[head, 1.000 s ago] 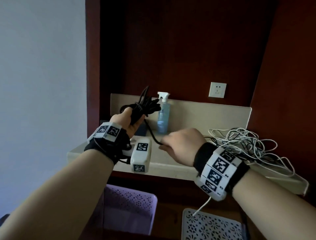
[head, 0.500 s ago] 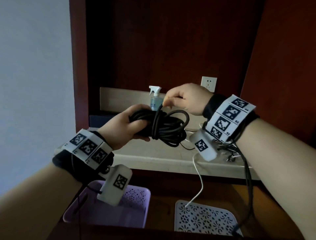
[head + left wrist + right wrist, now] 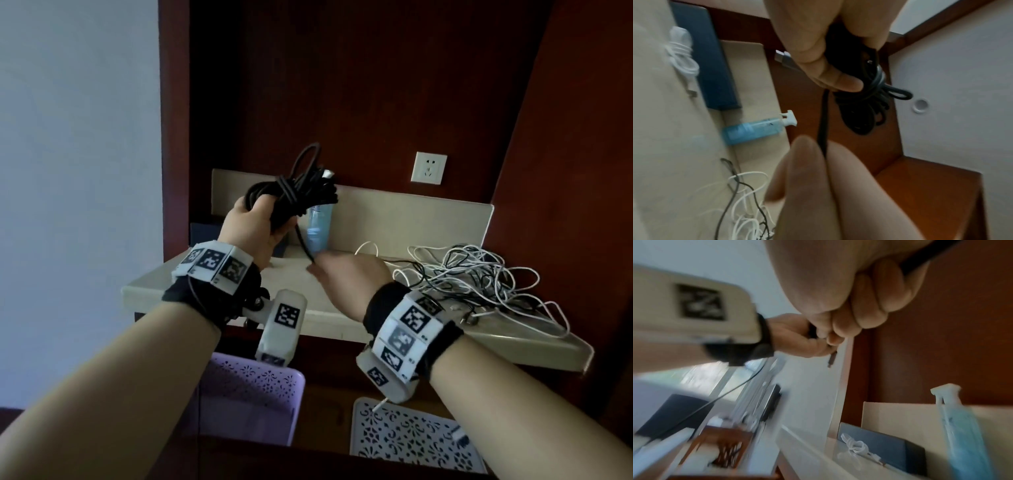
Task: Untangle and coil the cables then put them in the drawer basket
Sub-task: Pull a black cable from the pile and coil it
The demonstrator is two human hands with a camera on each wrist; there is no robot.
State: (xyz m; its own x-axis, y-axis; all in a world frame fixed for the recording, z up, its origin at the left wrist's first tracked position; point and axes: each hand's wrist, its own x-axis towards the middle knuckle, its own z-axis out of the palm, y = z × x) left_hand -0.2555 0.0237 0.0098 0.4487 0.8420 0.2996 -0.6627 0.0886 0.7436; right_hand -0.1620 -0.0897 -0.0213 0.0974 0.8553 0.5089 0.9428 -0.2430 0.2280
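Note:
My left hand [image 3: 255,222] grips a bundle of coiled black cable [image 3: 298,192] held upright above the counter; a metal USB plug [image 3: 782,58] sticks out beside the fingers. One free strand [image 3: 303,241] runs down from the bundle to my right hand [image 3: 329,274], which pinches it taut. The right wrist view shows that hand [image 3: 859,301] fisted round the strand [image 3: 920,257]. A tangle of white and black cables [image 3: 479,277] lies on the counter's right half. A purple basket [image 3: 246,401] and a white basket [image 3: 411,442] sit below in the drawer.
A blue spray bottle [image 3: 318,228] stands at the back of the beige counter [image 3: 205,287], behind the bundle. A dark blue box [image 3: 709,65] with a small coiled white cable [image 3: 682,55] next to it sits at the back left. A wall socket [image 3: 429,168] is above.
My right hand has dropped from above the bundle down to counter height, drawing the free strand taut. My left hand has turned the bundle from lying sideways to upright.

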